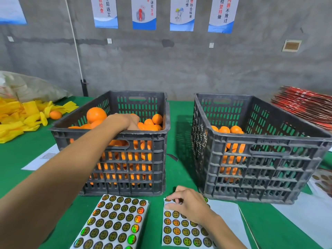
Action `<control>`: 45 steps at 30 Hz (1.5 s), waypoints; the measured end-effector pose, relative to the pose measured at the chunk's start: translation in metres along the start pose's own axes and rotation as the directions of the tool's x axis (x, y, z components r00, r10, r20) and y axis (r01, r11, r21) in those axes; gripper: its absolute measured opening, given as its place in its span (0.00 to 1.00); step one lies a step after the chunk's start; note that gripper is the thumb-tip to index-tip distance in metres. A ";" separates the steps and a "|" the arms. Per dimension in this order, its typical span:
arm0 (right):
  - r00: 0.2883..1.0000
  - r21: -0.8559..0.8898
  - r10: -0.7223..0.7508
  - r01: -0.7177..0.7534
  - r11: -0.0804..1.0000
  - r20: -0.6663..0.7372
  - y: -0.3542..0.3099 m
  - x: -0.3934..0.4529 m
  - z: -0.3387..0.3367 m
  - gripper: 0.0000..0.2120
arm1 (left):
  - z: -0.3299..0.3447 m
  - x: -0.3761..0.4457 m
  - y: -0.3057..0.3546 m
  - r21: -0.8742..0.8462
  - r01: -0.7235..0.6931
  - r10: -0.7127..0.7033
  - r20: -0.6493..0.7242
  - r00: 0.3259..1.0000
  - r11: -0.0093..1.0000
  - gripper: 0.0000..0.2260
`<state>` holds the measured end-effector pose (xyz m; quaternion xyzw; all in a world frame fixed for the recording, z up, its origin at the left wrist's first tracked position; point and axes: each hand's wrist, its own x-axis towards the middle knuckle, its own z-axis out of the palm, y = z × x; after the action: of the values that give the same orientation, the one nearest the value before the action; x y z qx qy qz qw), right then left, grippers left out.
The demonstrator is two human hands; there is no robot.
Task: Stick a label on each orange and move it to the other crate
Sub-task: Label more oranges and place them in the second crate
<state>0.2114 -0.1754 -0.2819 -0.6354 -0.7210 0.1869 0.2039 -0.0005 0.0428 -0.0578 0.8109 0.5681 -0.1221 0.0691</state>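
**Desk:** What's nearest you?

**Caption:** Your right hand (186, 205) bends over the partly used label sheet (185, 229) on the green table (269, 227), fingertips pinching at a sticker in its top row; whether one has lifted free I cannot tell. Just beside it, to the left, lies a full stack of label sheets (113, 221), round holographic stickers with small characters too fine to read.

**Desk:** And the other hand?

**Caption:** Your left hand (129, 121) reaches over the near wall of the left crate (125, 159), fingers curled down among the oranges (149, 123). The grip is hidden behind the rim, so I cannot tell whether it has closed on a fruit. The right crate (260, 159), well apart across a strip of table, holds a lower pile of oranges in its left corner.

**Desk:** How will an orange handle?

**Caption:** Likely firm, rounded and moderately heavy, with waxy skin that can roll in the palm (cup it around the widest part, leaving a bare patch for the label). The stickers look thin and floppy; peel one by its edge.

**Desk:** Anything legible beyond?

**Caption:** Wall posters (222, 13) carry Chinese text; "不放过" and "返工" read clearly, the rest is cropped.
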 end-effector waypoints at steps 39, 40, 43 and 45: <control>1.000 0.070 -0.012 0.013 0.997 -0.025 -0.003 0.017 0.001 0.12 | 0.002 -0.023 0.010 -0.331 -0.315 0.073 -0.577 0.813 0.890 0.38; 0.999 0.075 -0.015 0.019 0.997 -0.046 -0.001 0.017 0.003 0.10 | 0.002 -0.024 0.010 -0.335 -0.314 0.069 -0.579 0.813 0.888 0.38; 0.998 0.063 -0.016 0.020 0.998 -0.067 0.001 0.017 0.003 0.17 | 0.002 -0.025 0.012 -0.334 -0.319 0.072 -0.582 0.810 0.887 0.38; 0.999 0.027 -0.018 0.020 0.999 -0.049 0.001 0.019 0.003 0.23 | 0.002 -0.027 0.014 -0.332 -0.326 0.078 -0.584 0.808 0.885 0.37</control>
<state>0.2082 -0.1566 -0.2840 -0.6300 -0.7191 0.1795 0.2319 0.0033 0.0135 -0.0523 0.8340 0.4840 0.2507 0.0859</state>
